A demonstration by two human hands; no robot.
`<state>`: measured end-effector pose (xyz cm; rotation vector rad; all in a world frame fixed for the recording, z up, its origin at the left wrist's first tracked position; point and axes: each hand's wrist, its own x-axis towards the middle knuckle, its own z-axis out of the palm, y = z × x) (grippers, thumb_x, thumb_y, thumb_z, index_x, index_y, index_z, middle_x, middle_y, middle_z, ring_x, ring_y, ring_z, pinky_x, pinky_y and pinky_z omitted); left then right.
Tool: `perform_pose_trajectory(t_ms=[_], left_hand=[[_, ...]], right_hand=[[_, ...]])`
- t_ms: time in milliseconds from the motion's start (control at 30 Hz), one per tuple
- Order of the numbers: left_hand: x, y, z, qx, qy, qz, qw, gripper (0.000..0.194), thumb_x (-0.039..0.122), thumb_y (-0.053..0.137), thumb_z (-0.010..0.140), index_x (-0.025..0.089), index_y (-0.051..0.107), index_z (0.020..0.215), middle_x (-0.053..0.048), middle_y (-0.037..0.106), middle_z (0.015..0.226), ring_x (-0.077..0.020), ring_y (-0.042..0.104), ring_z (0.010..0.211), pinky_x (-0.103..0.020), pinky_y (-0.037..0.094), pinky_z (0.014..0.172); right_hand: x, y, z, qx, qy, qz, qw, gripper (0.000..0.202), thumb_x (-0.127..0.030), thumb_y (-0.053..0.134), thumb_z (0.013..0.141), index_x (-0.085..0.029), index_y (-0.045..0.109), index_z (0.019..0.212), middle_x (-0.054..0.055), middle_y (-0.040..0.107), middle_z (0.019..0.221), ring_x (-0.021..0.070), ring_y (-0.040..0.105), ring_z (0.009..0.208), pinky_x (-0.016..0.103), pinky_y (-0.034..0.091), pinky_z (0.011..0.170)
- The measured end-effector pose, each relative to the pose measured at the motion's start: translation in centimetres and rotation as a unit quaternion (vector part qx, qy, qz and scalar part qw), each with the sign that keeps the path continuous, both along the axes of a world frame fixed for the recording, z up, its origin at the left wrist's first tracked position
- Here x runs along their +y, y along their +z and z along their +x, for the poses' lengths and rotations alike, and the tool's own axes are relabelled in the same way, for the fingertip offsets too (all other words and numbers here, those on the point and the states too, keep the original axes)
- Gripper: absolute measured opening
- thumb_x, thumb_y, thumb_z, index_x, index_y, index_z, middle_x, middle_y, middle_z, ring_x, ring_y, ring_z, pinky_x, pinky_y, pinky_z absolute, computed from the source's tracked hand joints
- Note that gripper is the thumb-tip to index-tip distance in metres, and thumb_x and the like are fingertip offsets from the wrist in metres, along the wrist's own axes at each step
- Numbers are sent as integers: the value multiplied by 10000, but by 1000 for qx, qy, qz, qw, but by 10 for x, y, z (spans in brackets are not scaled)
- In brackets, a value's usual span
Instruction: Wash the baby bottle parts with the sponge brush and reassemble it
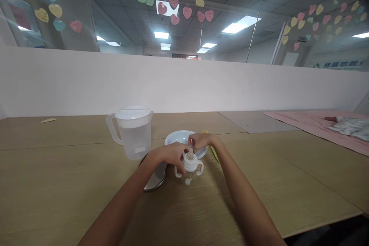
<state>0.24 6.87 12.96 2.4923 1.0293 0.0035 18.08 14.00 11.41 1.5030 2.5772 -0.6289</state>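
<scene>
A clear baby bottle [190, 166] with a white collar and two white side handles stands upright on the table in front of me. My left hand [174, 154] is closed around the bottle's left side at the collar, thumb toward me. At its top, the fingers of my right hand [199, 140] pinch the clear bottle nipple [190, 154]; its tip is partly hidden by them. Just behind the bottle sits a white bowl [175, 135]. Under my left forearm lies a grey, metal-rimmed tray-like object [157, 178], partly covered.
A lidded translucent pitcher [135, 134] stands left of the bowl. A yellow-green long item [213, 153] lies beside my right wrist. Far right, a pink cloth [314, 123] holds a patterned garment [353, 127]. A white wall [184, 84] closes off the table's back.
</scene>
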Motion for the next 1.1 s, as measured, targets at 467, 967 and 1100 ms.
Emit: perform_pose_trajectory(t_ms=[467, 967, 1100], left_hand=[[3, -2, -1, 2, -14, -5, 1000, 554, 381, 780, 468, 173, 542, 924, 9, 593, 800, -171, 560, 723, -239, 396, 599], [12, -9, -7, -52, -42, -61, 996, 588, 331, 798, 455, 196, 608, 994, 0, 635, 993, -212, 568, 946, -264, 431, 791], [15, -10, -9, -67, -62, -73, 993, 534, 272, 788, 469, 212, 628, 975, 19, 643, 967, -200, 567, 932, -255, 429, 785]], right_hand=[[-68, 54, 1, 132, 21, 4, 991, 311, -395, 478, 790, -135, 569, 645, 52, 629, 703, 125, 579, 619, 199, 439, 541], [-93, 52, -34, 1, 33, 63, 997, 43, -166, 574, 668, -148, 584, 706, 24, 618, 610, 138, 592, 555, 187, 362, 441], [-81, 49, -27, 49, 67, 10, 996, 20, -139, 566, 681, -152, 555, 691, -13, 597, 625, 110, 595, 552, 167, 379, 477]])
